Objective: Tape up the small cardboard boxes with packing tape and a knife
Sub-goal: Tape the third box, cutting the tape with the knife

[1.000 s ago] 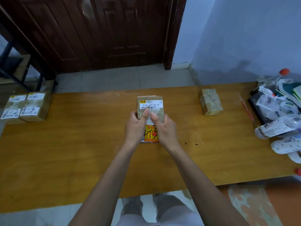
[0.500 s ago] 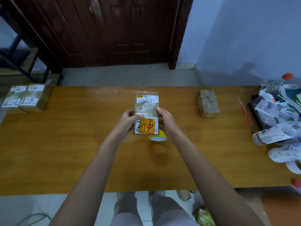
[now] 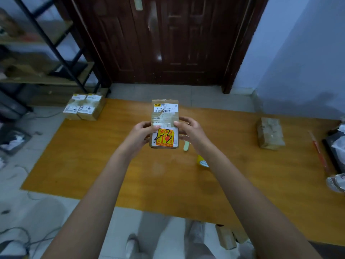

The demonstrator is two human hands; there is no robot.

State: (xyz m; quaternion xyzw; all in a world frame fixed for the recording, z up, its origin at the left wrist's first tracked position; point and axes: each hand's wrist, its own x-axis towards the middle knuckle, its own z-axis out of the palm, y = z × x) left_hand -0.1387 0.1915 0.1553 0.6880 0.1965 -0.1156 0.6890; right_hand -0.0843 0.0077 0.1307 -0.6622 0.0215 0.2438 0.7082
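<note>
I hold a small cardboard box [image 3: 164, 116] up above the wooden table [image 3: 93, 165]; it carries a white barcode label on top and an orange-red sticker below. My left hand [image 3: 141, 134] grips its left edge and my right hand [image 3: 190, 130] grips its right edge. On the table under my right wrist lies a pale knife handle [image 3: 186, 146] and, nearer me, a yellow tape roll [image 3: 203, 161], partly hidden by my forearm. Another taped box [image 3: 270, 133] sits on the table at the right. Two labelled boxes [image 3: 84, 107] stand at the table's far left corner.
A red pen-like stick [image 3: 318, 150] and a heap of plastic bags [image 3: 337, 146] lie at the table's right end. A dark wooden door [image 3: 168, 40] is behind the table, a metal shelf rack [image 3: 43, 53] at the left. Cables and small boxes [image 3: 226, 238] lie on the floor.
The box has been lifted off the table, uncovering the tape roll and knife beneath. My hands went from pressing its top to gripping its two sides. The camera view has tilted up and left.
</note>
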